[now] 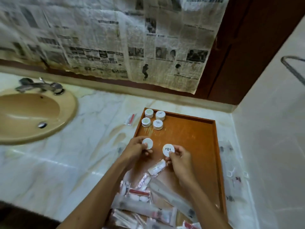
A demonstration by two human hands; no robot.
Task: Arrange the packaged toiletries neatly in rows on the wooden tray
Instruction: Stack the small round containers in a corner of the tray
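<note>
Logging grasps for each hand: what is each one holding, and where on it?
Left hand pinches a round jar by its rim; right hand pinches another jar by its rim.

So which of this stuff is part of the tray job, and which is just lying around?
Job:
wooden tray
four round tubs set in rows
tub in left hand
tub in right hand
sachet pile
packet beside the tray

Lying about:
sink
tap
newspaper

You are looking at a tan sink (24, 113) with a tap (39, 85) sitting at the counter's (69, 162) left edge, old newspaper (115, 38) hanging behind.
</note>
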